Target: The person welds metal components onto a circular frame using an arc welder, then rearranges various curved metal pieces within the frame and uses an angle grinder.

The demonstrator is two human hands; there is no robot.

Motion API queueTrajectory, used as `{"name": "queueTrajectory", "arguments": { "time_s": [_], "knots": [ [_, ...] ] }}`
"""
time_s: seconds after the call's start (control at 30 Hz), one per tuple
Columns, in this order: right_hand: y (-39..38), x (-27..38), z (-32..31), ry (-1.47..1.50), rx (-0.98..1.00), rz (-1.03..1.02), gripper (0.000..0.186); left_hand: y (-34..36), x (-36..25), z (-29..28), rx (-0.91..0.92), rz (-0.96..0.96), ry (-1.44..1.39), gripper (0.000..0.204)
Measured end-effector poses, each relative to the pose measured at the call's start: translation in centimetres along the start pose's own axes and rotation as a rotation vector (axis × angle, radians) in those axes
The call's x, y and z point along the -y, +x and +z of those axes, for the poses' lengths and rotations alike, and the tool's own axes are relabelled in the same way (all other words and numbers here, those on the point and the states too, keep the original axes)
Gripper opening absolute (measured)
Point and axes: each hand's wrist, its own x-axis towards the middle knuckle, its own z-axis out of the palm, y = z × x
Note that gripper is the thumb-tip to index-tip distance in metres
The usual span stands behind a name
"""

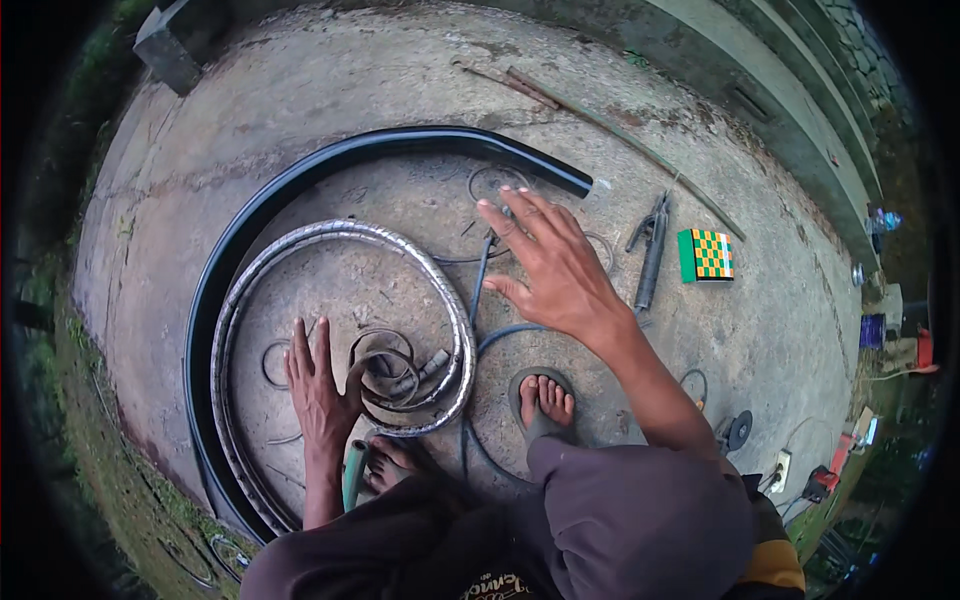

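Note:
My left hand (325, 395) is open, fingers up, over the left part of a ring of silvery wrapped hose (450, 280), beside a coil of flat dark strip (400, 393). My right hand (560, 270) hovers open right of that ring, fingers spread over thin loops and blue hose (510, 333). A wide black band (220, 280) curves round the ring. A green tube (355, 470) stands by my left wrist. Right of my right hand lie a dark hand pump or similar tool (648, 270) and a green checkered box (707, 255).
My sandalled feet (545, 410) are on the concrete floor (150, 260). Long rusty rods (625, 145) lie farther off, near concrete steps (790, 90). At right are a power strip (780, 470), a black disc (738, 430) and red tools (822, 483). A grassy edge runs along the left.

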Motion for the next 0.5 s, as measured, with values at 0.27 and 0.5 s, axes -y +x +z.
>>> {"name": "queueTrajectory", "arguments": {
  "time_s": [0.27,0.5],
  "knots": [
    [1.5,4.8,6.5,0.147,0.448,-0.294,0.048,-3.7,-6.5,3.3,0.315,0.783,-0.117,0.066],
    [11.6,5.2,6.9,0.373,0.919,-0.035,0.023,-4.6,-11.6,7.1,0.372,0.861,-0.247,0.069]
  ]
}}
